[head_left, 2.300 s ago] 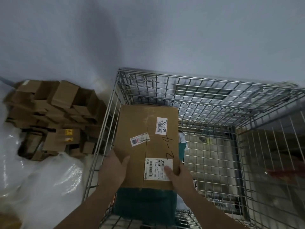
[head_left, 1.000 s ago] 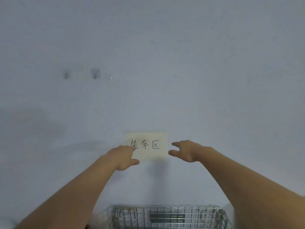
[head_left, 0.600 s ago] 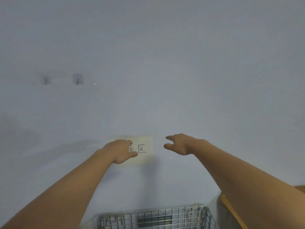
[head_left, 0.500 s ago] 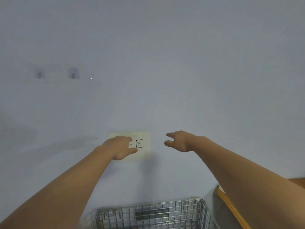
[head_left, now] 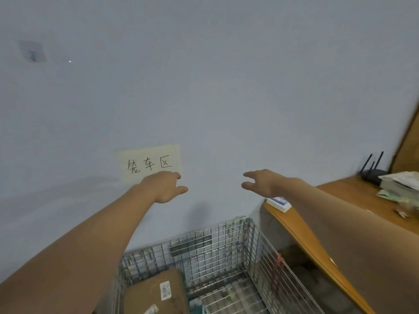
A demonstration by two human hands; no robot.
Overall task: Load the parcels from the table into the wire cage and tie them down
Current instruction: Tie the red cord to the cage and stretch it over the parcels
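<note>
The wire cage stands against the wall at the bottom of the view. Inside it, at the left, lies a brown cardboard parcel with white labels on top. My left hand is raised in front of the wall, empty, with relaxed fingers. My right hand is raised at the same height, empty, with its fingers spread. Both hands are well above the cage and touch nothing.
A wooden table runs along the right, next to the cage, with a small white and blue box, a stack of papers and a black router. A paper sign with handwriting hangs on the wall.
Both hands let go of the brown parcel in the cage and rose empty. The view has swung up, then right and slightly down, bringing the table and parcel into sight.
</note>
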